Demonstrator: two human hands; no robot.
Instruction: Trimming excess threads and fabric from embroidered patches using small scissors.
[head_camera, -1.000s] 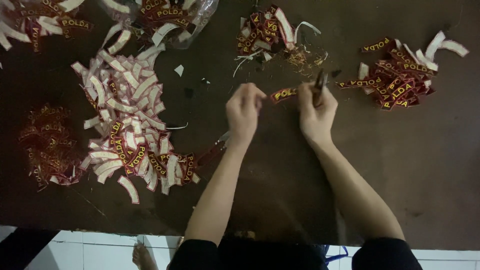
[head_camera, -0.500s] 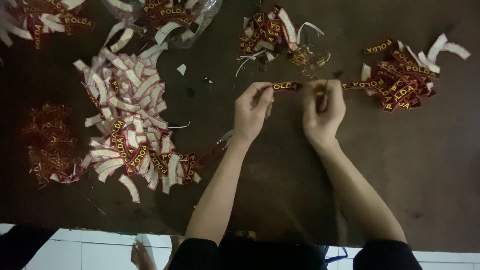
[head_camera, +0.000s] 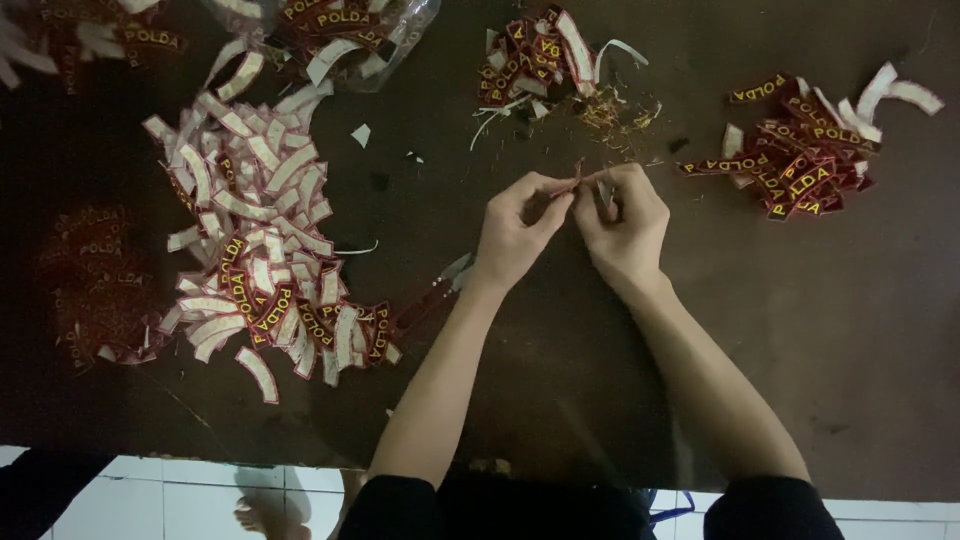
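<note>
Both hands, left hand (head_camera: 515, 228) and right hand (head_camera: 625, 222), fingers pinching small red patch (head_camera: 578, 178) mid-frame; slip risks dropping it onto dark worktop (head_camera: 850, 330) scraps.

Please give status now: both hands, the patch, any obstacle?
Left hand and right hand pinch one small red patch together. Held above dark table. Nothing between hands.

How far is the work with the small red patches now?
Done, apparently: a small patch pile lies right of the hands. In hand: the left hand and right hand pinch one patch together. Left: probably the big heap on the table.
</note>
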